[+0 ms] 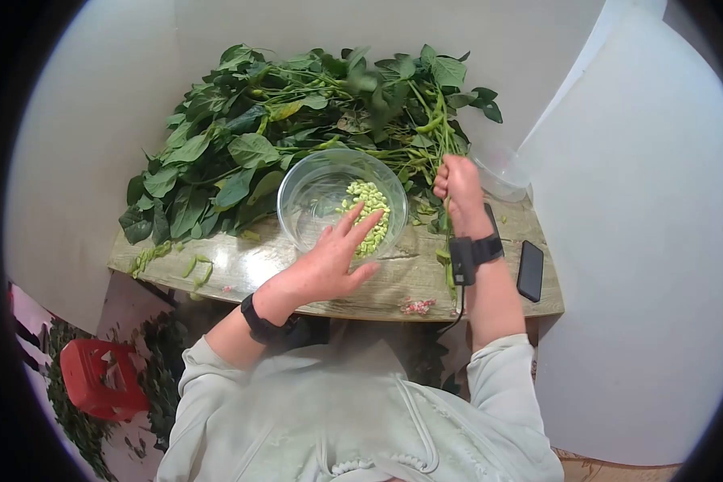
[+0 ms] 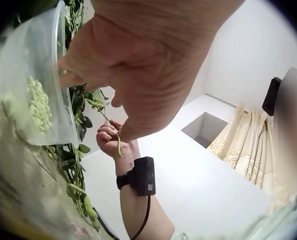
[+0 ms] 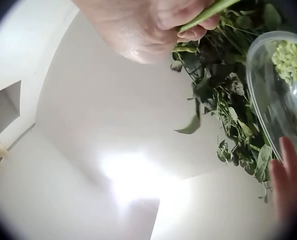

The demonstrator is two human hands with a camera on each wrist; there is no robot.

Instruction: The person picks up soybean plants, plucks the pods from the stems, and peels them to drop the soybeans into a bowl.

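My right hand (image 1: 462, 191) grips the lower stem of a leafy green bean plant (image 1: 442, 120) at the right of the pile. In the right wrist view the green stem (image 3: 208, 15) sticks out past the curled fingers. My left hand (image 1: 329, 263) reaches over the near rim of a clear plastic bowl (image 1: 284, 201), its fingers spread and nothing held in them. Shelled green beans (image 1: 368, 194) lie in the right part of the bowl. The left wrist view shows the left fingertips at the bowl's rim, partly hidden behind its wall.
A large heap of bean plants (image 1: 189, 153) covers the table's back. Loose pods (image 1: 203, 271) lie front left. A phone (image 1: 530, 271) and a second clear container (image 1: 502, 173) are on the right. A red stool (image 1: 96, 377) stands on the floor at left.
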